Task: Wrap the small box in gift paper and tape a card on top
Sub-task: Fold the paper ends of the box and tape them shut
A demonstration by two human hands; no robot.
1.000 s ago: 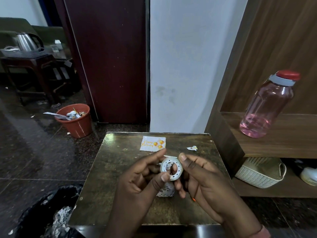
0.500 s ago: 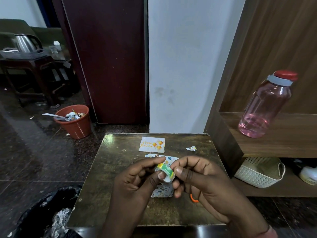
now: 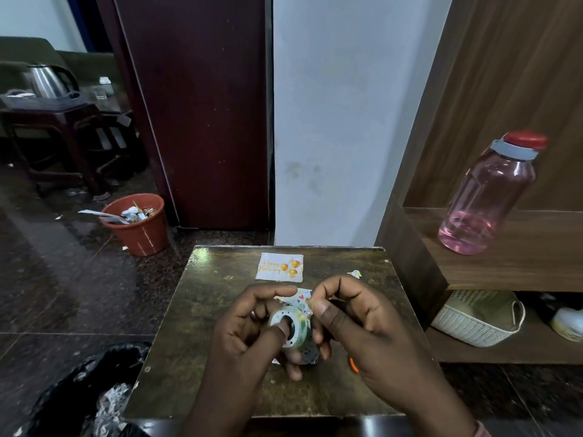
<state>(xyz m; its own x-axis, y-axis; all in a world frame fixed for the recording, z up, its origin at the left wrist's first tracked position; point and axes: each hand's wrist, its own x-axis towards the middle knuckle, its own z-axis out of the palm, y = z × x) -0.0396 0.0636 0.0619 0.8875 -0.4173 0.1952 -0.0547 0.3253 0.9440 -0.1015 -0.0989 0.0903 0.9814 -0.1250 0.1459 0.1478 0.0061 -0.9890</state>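
My left hand (image 3: 249, 323) holds a small roll of clear tape (image 3: 290, 330), its thumb tip pushed into the roll's white core. My right hand (image 3: 350, 316) pinches at the roll's upper right edge with thumb and forefinger. Under both hands lies the small box wrapped in patterned gift paper (image 3: 302, 296), mostly hidden. A white "Happy Birthday" card (image 3: 279, 267) with orange balloons lies flat on the dark wooden table (image 3: 189, 342), beyond the hands.
A paper scrap (image 3: 354, 273) lies right of the card. An orange object (image 3: 354, 364) peeks from under my right hand. A pink bottle (image 3: 487, 197) stands on the shelf at right, a white basket (image 3: 476, 320) below it. A black bin bag (image 3: 85, 392) and an orange bucket (image 3: 138, 225) sit on the floor.
The tape roll has dropped lower and turned so its open core faces left, with my left thumb now inside it. My right thumb and forefinger have moved to the roll's top edge.
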